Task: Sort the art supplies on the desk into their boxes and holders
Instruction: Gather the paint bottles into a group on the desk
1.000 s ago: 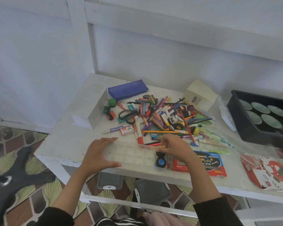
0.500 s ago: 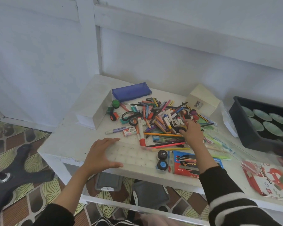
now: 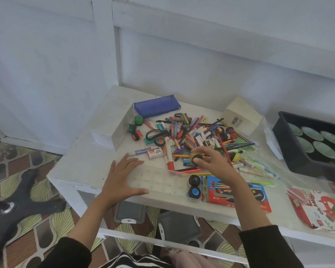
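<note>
- Well, in the head view, the right hand (image 3: 213,163) is curled round a small round pot (image 3: 195,157), yellowish with a dark cap. It holds the pot just above the near edge of the pile (image 3: 191,134) of pens, crayons and markers.
- The left hand (image 3: 122,176) lies flat with fingers spread on the left end of the clear box (image 3: 159,182) and grips nothing.
- The box is see-through plastic with a grid of cells, and its long side runs from 9 to 3 along the near edge of the desk (image 3: 79,167).
- Two pots (image 3: 194,180), one black-topped and one blue-topped, sit at the box's right end, close by at 6 o'clock from the held pot. The held pot likely goes beside them, and the right hand is the nearer one.
- The held pot looks hard and smooth, a short cylinder that would probably roll if laid on its side.
</note>
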The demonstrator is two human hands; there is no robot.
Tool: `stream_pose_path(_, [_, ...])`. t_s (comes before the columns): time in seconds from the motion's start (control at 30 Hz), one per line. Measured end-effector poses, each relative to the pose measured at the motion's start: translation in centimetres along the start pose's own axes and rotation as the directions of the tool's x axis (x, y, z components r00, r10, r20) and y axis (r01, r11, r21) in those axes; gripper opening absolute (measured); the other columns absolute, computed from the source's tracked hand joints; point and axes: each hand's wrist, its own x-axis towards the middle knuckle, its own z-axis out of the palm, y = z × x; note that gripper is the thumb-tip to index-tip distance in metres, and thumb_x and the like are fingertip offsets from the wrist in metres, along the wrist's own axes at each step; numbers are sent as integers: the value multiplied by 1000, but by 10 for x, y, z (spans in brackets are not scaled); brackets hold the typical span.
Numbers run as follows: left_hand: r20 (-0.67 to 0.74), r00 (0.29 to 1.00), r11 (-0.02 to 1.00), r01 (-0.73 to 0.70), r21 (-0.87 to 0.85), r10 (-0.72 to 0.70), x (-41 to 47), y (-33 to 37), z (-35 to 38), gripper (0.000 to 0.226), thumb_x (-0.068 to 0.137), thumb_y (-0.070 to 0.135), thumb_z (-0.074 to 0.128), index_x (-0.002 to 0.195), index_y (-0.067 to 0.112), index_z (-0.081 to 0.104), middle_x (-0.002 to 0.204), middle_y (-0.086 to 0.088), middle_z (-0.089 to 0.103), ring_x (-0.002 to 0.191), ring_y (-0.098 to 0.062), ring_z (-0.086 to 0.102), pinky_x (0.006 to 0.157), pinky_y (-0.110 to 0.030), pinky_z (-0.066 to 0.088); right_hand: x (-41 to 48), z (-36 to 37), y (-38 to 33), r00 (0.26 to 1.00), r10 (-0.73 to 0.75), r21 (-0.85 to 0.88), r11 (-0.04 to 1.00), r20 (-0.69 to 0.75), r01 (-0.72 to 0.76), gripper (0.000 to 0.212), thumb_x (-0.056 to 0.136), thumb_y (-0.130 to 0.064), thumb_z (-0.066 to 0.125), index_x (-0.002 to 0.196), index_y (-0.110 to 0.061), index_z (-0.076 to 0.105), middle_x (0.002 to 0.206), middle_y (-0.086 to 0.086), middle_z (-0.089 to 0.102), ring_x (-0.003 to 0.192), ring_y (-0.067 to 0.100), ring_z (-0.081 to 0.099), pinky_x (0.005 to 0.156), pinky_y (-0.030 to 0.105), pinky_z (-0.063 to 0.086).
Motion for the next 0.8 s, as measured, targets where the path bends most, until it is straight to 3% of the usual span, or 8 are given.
stream_pose_path(0.07, [9, 1000, 1000, 4, 7, -4, 0, 2, -2, 97, 49, 97, 40, 132, 47, 32, 145, 21, 27, 143, -1, -3, 117, -47, -7, 0, 11, -9, 992, -3, -137, 990, 129, 21, 20, 87, -25, 66, 105, -33, 62, 120, -2, 50, 100, 15, 60, 82, 26, 53])
stream_pose_path(0.13, [13, 1000, 1000, 8, 10, -8, -1, 3, -2, 96, 49, 98, 38, 131, 48, 31, 145, 23, 25, 143, 0, -6, 117, -47, -8, 1, 20, -18, 969, 17, -352, 933, 248, 74, 23, 84, -31, 68, 106, -36, 62, 116, -4, 49, 99, 10, 53, 83, 21, 46])
stream_pose_path(0.23, [9, 1000, 1000, 15, 3, -15, -1, 4, -2, 96, 49, 97, 39, 131, 48, 33, 148, 18, 28, 144, -1, -5, 117, -47, -8, 1, 36, -28, 901, 95, -610, 766, 423, 205, 32, 86, -30, 67, 117, -28, 62, 111, -2, 49, 94, 9, 47, 81, 20, 38])
stream_pose_path(0.3, [12, 1000, 1000, 22, 4, -22, -1, 4, -2, 96, 49, 98, 39, 131, 47, 33, 149, 16, 30, 144, -2, -4, 117, -48, -8, -2, 45, -28, 869, 191, -694, 688, 457, 214, 35, 88, -27, 64, 122, -21, 59, 115, 0, 53, 95, 9, 47, 77, 20, 36])
stream_pose_path(0.5, [17, 999, 999, 40, 20, -41, -1, 4, -3, 96, 47, 98, 38, 130, 50, 31, 147, 17, 31, 142, 2, -7, 117, -47, -8, -4, 46, -29, 849, 260, -743, 636, 460, 208, 35, 88, -24, 62, 123, -22, 60, 123, 1, 56, 106, 17, 53, 58, 14, 33])
stream_pose_path(0.57, [13, 999, 999, 37, 27, -37, -1, 4, -2, 97, 47, 98, 37, 131, 50, 32, 147, 17, 32, 142, 2, -7, 117, -47, -7, -3, 46, -28, 838, 274, -753, 619, 473, 223, 37, 90, -20, 60, 127, -21, 58, 125, 2, 54, 109, 19, 52, 59, 14, 32])
stream_pose_path(0.7, [13, 999, 999, 38, 31, -38, -1, 4, -1, 98, 47, 99, 37, 131, 49, 32, 147, 16, 33, 142, 1, -6, 117, -48, -6, -2, 50, -22, 862, 251, -761, 614, 440, 210, 38, 89, -19, 62, 127, -19, 57, 125, 3, 56, 108, 20, 54, 79, 24, 41])
stream_pose_path(0.8, [23, 999, 999, 39, 19, -40, -1, 3, -1, 97, 48, 98, 39, 131, 50, 32, 147, 17, 32, 142, 1, -6, 117, -47, -6, -3, 51, -20, 888, 236, -748, 644, 395, 162, 32, 86, -20, 67, 117, -19, 58, 119, 4, 58, 92, 16, 53, 72, 26, 45])
